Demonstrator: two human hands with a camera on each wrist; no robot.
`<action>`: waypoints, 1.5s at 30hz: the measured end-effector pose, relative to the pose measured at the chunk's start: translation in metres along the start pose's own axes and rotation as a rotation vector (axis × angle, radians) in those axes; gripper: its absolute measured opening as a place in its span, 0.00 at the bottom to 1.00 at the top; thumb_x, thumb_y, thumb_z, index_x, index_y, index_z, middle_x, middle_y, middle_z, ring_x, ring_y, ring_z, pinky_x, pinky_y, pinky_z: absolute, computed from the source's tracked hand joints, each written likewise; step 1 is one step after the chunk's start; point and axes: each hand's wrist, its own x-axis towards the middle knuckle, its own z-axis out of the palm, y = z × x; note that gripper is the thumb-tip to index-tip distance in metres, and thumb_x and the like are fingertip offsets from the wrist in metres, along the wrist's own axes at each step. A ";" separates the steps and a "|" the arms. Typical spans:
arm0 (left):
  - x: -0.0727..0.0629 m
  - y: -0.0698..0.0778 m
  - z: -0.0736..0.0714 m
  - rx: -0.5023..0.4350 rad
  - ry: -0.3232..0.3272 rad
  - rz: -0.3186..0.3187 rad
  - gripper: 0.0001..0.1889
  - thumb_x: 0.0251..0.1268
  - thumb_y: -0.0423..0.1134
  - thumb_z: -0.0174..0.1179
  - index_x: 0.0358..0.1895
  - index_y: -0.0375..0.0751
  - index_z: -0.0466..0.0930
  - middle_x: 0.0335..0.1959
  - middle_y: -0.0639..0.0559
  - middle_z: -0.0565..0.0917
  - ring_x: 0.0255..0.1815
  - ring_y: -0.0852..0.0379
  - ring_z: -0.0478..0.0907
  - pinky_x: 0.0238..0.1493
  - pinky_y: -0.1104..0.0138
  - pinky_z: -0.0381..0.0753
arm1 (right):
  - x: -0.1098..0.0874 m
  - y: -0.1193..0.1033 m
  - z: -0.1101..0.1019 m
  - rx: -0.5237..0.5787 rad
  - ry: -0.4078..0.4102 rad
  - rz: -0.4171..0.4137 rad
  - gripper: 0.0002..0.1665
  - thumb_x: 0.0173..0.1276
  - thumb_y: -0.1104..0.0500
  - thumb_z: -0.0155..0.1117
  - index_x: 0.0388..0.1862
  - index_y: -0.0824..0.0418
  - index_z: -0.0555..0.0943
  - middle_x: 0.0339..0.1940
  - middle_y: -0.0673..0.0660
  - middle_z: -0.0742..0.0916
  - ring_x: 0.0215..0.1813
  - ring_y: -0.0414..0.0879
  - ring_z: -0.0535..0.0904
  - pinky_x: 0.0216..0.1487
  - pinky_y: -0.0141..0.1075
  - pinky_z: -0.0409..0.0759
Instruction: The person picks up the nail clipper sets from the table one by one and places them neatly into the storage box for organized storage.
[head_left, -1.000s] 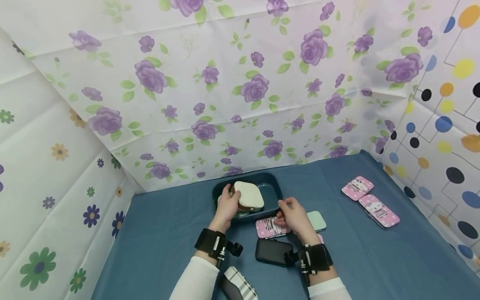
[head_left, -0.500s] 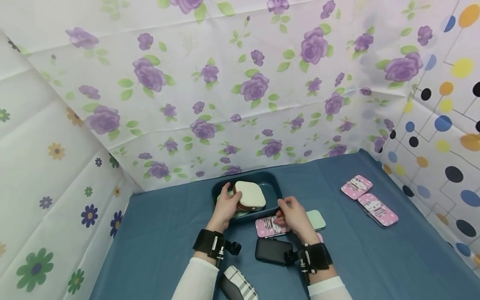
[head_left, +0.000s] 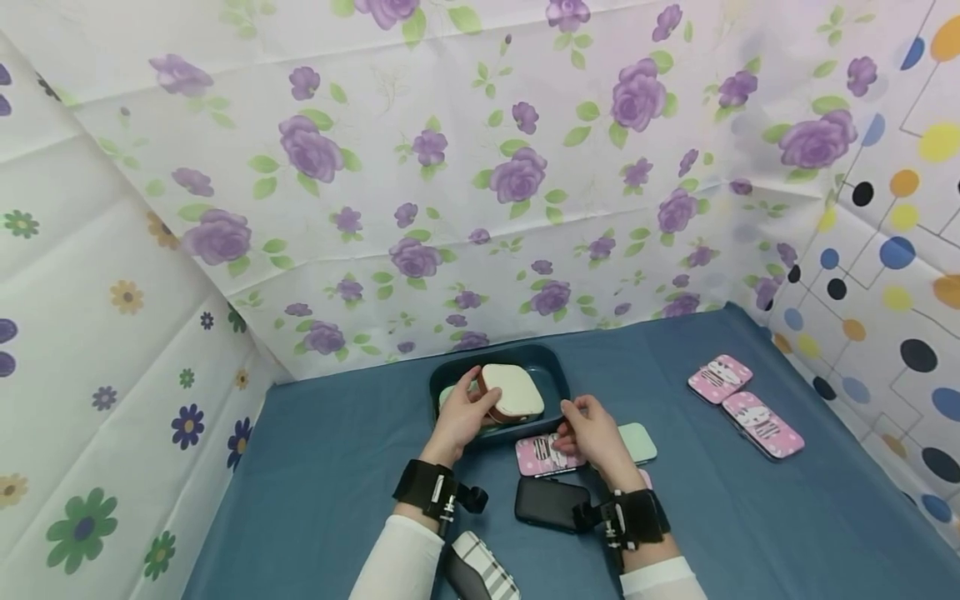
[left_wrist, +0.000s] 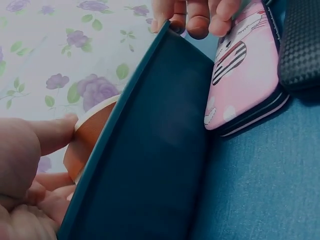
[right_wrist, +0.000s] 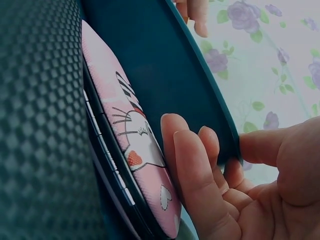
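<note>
My left hand [head_left: 459,415] grips a small squarish case [head_left: 514,392] with a cream top and brown sides, inside a dark teal bin [head_left: 557,367]. In the left wrist view, the thumb lies on the brown side [left_wrist: 89,140], partly hidden behind the bin wall. My right hand [head_left: 596,433] pinches the bin's rim near its front right corner. Its other fingers hang in front of the wall, close to a pink cartoon case [right_wrist: 135,130]. Something pale green [head_left: 444,396] shows in the bin beside the left hand.
In front of the bin lie a black case [head_left: 551,503] and a plaid-and-black case [head_left: 483,567]. A mint case [head_left: 639,442] sits right of the right hand. Two pink cases [head_left: 762,425] lie farther right. A flowered cloth wall [head_left: 420,208] stands behind the bin.
My left hand and the cream case have moved slightly right within the bin. The right hand keeps its pinch on the rim. The head view has shifted a little.
</note>
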 end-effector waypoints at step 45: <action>0.002 -0.003 0.016 0.426 -0.010 0.145 0.28 0.77 0.38 0.65 0.76 0.35 0.75 0.58 0.41 0.88 0.24 0.59 0.84 0.29 0.65 0.77 | 0.000 -0.002 -0.006 0.017 -0.029 0.027 0.17 0.88 0.50 0.53 0.52 0.65 0.74 0.30 0.59 0.82 0.35 0.53 0.90 0.30 0.36 0.84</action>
